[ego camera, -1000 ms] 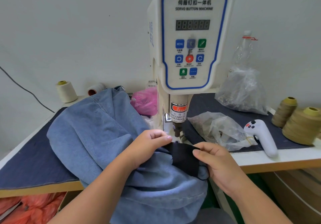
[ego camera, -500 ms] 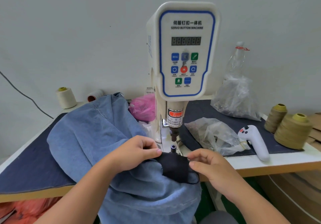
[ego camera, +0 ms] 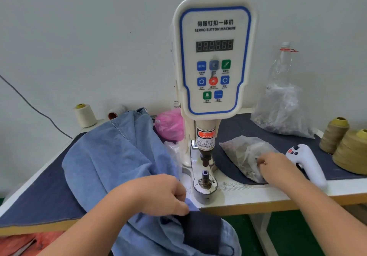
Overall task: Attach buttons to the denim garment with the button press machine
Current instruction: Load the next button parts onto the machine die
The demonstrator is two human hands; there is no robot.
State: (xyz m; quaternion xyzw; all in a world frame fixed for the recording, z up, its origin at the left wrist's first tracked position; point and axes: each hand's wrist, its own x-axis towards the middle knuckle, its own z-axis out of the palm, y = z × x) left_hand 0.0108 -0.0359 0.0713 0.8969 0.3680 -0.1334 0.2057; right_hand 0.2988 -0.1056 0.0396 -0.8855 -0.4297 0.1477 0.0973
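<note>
White table (ego camera: pixel 258 193), dark mat, pale wall behind. Left hand (ego camera: pixel 158 194) grips denim garment (ego camera: pixel 111 160) at front edge, left of button press machine (ego camera: pixel 213 61); right hand (ego camera: pixel 276 168) fingers inside plastic bag (ego camera: pixel 242 152), hold unclear

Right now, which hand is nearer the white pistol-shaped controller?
Right. The right hand reaches into the clear plastic bag beside the white pistol-shaped controller; the left hand grips the blue denim garment across the machine.

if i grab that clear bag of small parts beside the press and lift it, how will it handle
Probably floppy: the clear plastic bag lies crumpled and slumped on the table. Likely heavy for its size, with small metal-looking pieces pooled low inside. Its contents may shift, since the right hand is reaching into its open mouth.
</note>
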